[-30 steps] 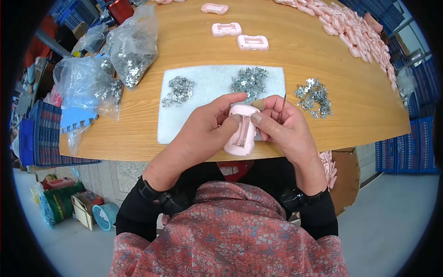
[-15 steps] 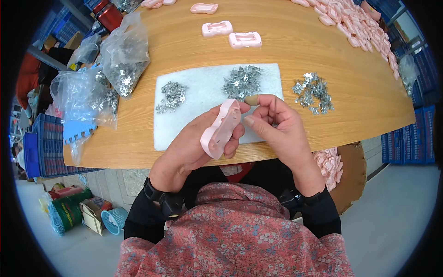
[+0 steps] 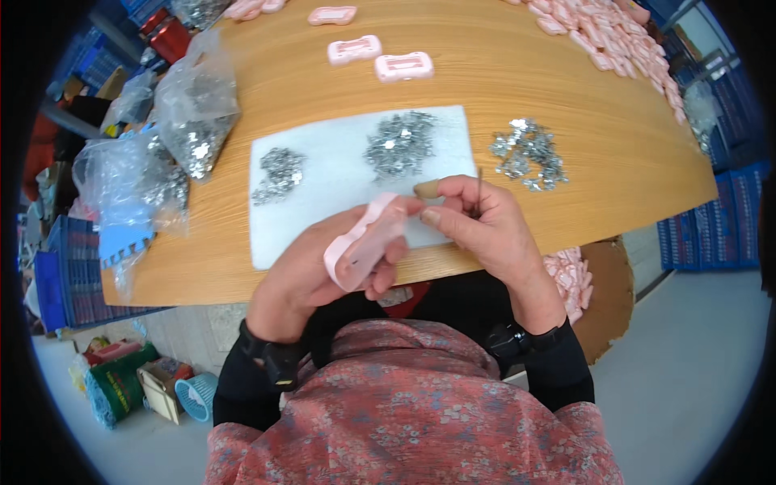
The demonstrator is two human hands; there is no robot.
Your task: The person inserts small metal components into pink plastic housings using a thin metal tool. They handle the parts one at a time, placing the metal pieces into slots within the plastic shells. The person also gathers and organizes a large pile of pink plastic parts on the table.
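Observation:
My left hand (image 3: 303, 263) is wrapped round a pink plastic shell (image 3: 368, 242), which it holds tilted with the hollow inside facing right. Close to the shell's far end, my right hand (image 3: 493, 230) has thumb and index finger nearly together; a tan cover sits on the index fingertip. A thin dark stick-like piece (image 3: 478, 187) shows among the right fingers, too blurred to name. Beyond the hands lies a white foam mat (image 3: 335, 153) with two heaps of small silvery metal pieces, a larger heap (image 3: 402, 145) and a smaller heap (image 3: 280, 174).
Another heap of metal pieces (image 3: 529, 153) lies right of the mat. Pink shells (image 3: 404, 67) lie farther back, and a big pile of pink parts (image 3: 618, 40) covers the far right. Plastic bags (image 3: 194, 121) of metal pieces stand left. A carton (image 3: 610, 299) with pink parts is below the table's right edge.
The whole view has shifted, so the table things appear farther left. Both hands stay close together, the shell still in the left one; the thin dark piece now shows upright among the right fingers.

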